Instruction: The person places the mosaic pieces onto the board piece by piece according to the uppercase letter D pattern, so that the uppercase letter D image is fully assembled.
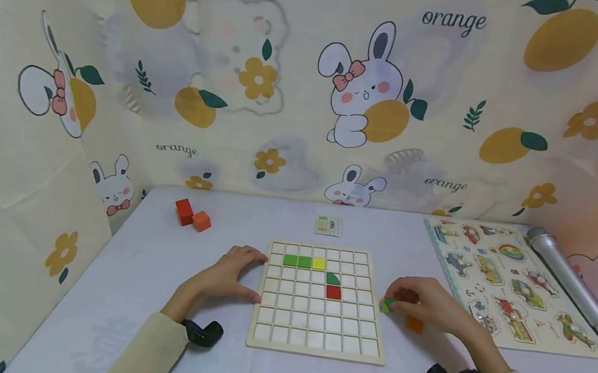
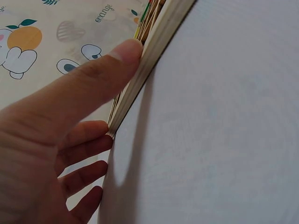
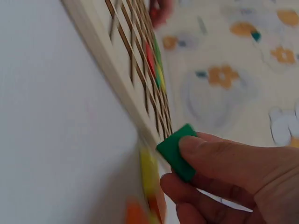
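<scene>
A wooden grid board (image 1: pixel 317 334) lies at the table's centre, with two green tiles (image 1: pixel 297 261), a yellow tile (image 1: pixel 319 263), a green quarter-round tile (image 1: pixel 333 278) and a red tile (image 1: pixel 333 292) set in its cells. My left hand (image 1: pixel 230 273) rests against the board's left edge. In the left wrist view its thumb (image 2: pixel 100 70) presses on that board edge (image 2: pixel 154 51). My right hand (image 1: pixel 420 304) is just right of the board and pinches a small green tile (image 1: pixel 387 304) (image 3: pixel 175 151) between thumb and fingers. An orange tile (image 1: pixel 414 324) lies on the table below that hand.
A red cube (image 1: pixel 185 211) and an orange cube (image 1: pixel 201 221) sit at the back left. A small pattern card (image 1: pixel 329 224) lies behind the board. At the right are an animal peg puzzle (image 1: pixel 510 286) and a silver microphone (image 1: pixel 571 282). A printed curtain (image 1: pixel 314 85) surrounds the table.
</scene>
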A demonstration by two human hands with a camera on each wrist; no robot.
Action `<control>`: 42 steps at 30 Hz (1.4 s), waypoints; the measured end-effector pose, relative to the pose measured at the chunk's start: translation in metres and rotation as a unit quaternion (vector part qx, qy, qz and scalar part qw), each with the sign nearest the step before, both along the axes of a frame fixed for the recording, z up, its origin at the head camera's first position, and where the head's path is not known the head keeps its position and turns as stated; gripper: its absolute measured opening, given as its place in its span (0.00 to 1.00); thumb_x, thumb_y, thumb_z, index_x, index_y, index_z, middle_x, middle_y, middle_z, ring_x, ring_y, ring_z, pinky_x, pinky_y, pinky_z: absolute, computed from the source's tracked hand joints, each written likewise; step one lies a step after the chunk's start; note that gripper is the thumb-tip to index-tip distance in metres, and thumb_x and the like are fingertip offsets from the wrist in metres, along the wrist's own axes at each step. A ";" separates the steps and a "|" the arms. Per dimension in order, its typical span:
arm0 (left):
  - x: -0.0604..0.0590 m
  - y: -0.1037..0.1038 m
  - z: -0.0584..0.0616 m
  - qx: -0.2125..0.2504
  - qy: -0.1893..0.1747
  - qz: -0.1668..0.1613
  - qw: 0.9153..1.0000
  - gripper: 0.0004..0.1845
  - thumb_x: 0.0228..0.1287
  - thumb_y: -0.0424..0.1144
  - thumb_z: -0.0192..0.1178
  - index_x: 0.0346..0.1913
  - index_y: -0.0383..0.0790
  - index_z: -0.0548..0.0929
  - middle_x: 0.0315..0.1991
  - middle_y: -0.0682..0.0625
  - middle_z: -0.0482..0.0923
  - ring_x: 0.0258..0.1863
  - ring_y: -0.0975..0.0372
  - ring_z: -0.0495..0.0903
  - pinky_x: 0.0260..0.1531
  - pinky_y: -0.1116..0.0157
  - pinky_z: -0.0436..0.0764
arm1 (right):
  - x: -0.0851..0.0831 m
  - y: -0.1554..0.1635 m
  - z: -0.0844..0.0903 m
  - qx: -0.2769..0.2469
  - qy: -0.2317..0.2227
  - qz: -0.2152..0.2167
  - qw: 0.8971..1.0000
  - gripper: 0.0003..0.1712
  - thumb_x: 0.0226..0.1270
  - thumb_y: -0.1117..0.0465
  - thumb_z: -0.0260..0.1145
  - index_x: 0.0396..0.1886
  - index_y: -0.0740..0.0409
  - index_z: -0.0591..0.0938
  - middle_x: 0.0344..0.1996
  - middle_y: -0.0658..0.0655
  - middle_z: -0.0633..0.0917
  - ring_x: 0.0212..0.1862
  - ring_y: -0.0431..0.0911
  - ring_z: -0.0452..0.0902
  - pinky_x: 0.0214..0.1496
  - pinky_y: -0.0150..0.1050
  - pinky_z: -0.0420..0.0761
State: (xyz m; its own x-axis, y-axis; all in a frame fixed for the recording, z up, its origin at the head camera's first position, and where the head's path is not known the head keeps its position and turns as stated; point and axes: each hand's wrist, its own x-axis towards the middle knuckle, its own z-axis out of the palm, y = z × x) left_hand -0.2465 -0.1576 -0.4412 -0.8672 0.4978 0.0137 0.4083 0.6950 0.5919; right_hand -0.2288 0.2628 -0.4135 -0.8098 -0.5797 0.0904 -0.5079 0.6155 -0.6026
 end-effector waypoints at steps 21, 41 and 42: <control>-0.001 0.001 -0.001 0.002 0.000 0.002 1.000 0.43 0.42 0.54 0.73 0.62 0.43 0.70 0.62 0.50 0.67 0.63 0.54 0.59 0.63 0.50 0.61 | 0.009 -0.088 -0.021 -0.001 0.150 0.044 0.988 0.07 0.52 0.60 0.73 0.29 0.46 0.82 0.29 0.38 0.79 0.35 0.35 0.72 0.39 0.32 0.76; -0.002 0.001 -0.002 0.000 0.005 0.001 1.000 0.42 0.41 0.54 0.74 0.62 0.43 0.70 0.61 0.50 0.67 0.63 0.54 0.59 0.63 0.50 0.61 | 0.007 -0.087 -0.025 0.028 0.176 0.044 0.983 0.10 0.52 0.56 0.73 0.36 0.48 0.86 0.35 0.43 0.80 0.39 0.36 0.71 0.39 0.31 0.77; -0.002 0.001 -0.002 0.000 0.005 0.000 1.000 0.42 0.41 0.54 0.74 0.62 0.43 0.70 0.61 0.50 0.67 0.63 0.54 0.59 0.63 0.50 0.61 | 0.007 -0.087 -0.025 0.031 0.173 0.039 0.984 0.10 0.52 0.55 0.73 0.36 0.48 0.86 0.35 0.43 0.80 0.39 0.36 0.71 0.39 0.31 0.77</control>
State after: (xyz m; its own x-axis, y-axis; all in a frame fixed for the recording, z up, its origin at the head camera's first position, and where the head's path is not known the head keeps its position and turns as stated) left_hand -0.2484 -0.1568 -0.4430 -0.8668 0.4981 0.0228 0.4147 0.6949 0.5874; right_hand -0.2218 0.1759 -0.4388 -0.6895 -0.6525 0.3143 -0.7232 0.5964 -0.3483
